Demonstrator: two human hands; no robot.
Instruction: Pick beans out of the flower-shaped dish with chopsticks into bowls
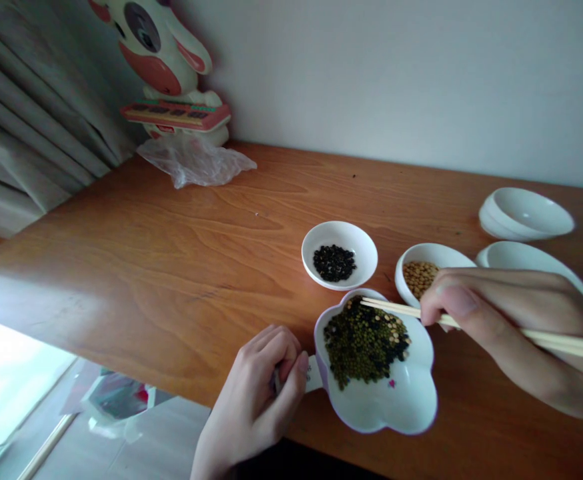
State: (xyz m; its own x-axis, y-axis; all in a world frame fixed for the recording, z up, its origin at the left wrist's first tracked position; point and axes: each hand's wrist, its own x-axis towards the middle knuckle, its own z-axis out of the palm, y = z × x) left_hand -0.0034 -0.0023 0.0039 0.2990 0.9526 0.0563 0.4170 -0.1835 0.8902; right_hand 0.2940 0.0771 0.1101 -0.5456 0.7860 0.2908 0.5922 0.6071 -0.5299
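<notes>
My left hand (251, 393) grips the small handle of a white flower-shaped bowl (411, 400) at the near edge of the wooden table (146, 267). That bowl holds a heap of mixed beans (364, 340), mostly green with some black and yellow. My right hand (501, 333) holds a pair of wooden chopsticks (401, 309), their tips over the heap. Just beyond the fingers, a white bowl (424, 255) contains yellow soybeans (419, 278). Another white bowl (339, 240) contains black beans (334, 263).
Two more white bowls (526, 213) sit at the right, one partly behind my right hand. A crumpled plastic bag (194, 163) lies at the far edge before a rabbit-shaped toy (164, 67). A curtain (31, 113) hangs at the left, beyond the table.
</notes>
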